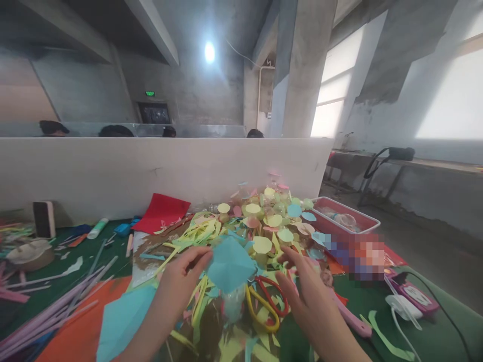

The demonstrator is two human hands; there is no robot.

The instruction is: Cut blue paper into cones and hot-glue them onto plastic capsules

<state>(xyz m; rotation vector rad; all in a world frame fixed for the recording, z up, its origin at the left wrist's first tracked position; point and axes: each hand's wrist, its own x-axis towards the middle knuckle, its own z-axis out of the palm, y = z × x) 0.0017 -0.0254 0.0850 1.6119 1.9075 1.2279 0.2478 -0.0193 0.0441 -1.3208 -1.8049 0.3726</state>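
My left hand (181,279) pinches the left edge of a folded teal paper piece (229,264) and holds it above a heap of paper scraps. My right hand (307,296) hovers just right of the paper, fingers spread and slightly curled, holding nothing. Under the paper lie scissors with yellow and red handles (266,301) and a small clear plastic bottle (234,304). Behind them sits a mound of paper circles and strips (264,221) in yellow, pink, green and blue.
A pink tray (347,216) stands at the right; a red sheet (162,212) leans on the white partition (151,171). Straws (53,311), orange and teal sheets (94,327), a glue stick (97,229), a tape roll (30,254) lie left. Cable and charger (405,306) lie right.
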